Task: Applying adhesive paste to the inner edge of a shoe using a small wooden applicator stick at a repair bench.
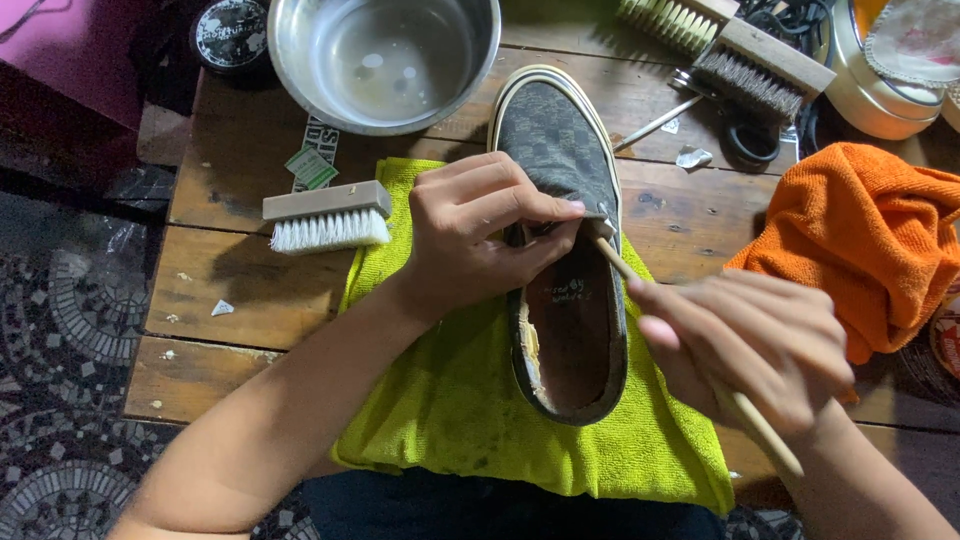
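Head view, taken steeply downward from close above the desk.

Only one view is given, so nothing is shared with another. The grey shoe on the green cloth is kept near the frame's middle; a steel bowl is seen beyond it at the top edge, and patterned floor is caught left of it.

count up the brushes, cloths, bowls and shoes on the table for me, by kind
Brushes: 4 (white-bristled, two at the top, thin one in the right hand)
Cloths: 2 (green, orange)
Bowls: 1
Shoes: 1
Total: 8
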